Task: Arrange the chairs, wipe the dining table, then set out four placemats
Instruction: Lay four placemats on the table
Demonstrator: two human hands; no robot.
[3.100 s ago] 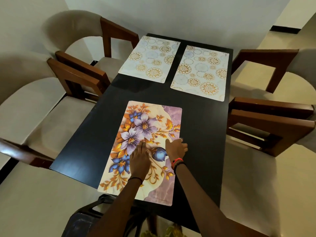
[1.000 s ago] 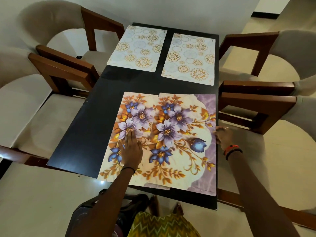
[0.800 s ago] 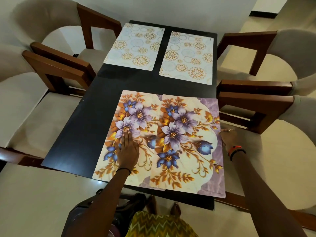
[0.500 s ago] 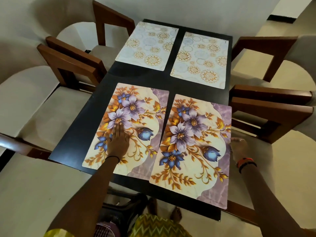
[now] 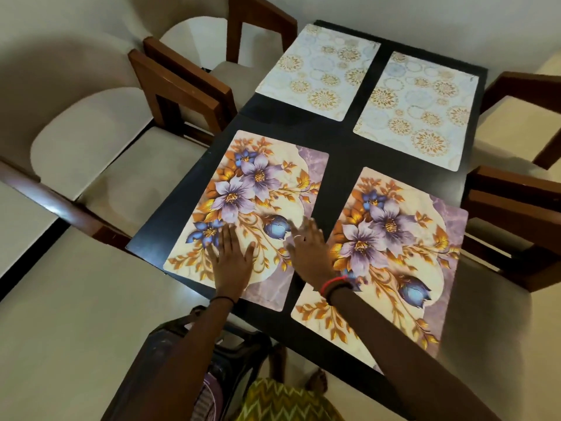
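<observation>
Four placemats (image 5: 315, 71) on tabletop (image 5: 334, 141); left hand (image 5: 232, 259) flat on near-left floral placemat (image 5: 258, 189), right hand (image 5: 306, 250) open, blurred, at its inner edge; risk: forearm drags near-right floral placemat (image 5: 394, 238), sitting at tabletop's edge, off

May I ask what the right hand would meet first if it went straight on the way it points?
Likely the left floral placemat: the right hand points away and slightly left over its purple edge, though blur hides its height.
</observation>
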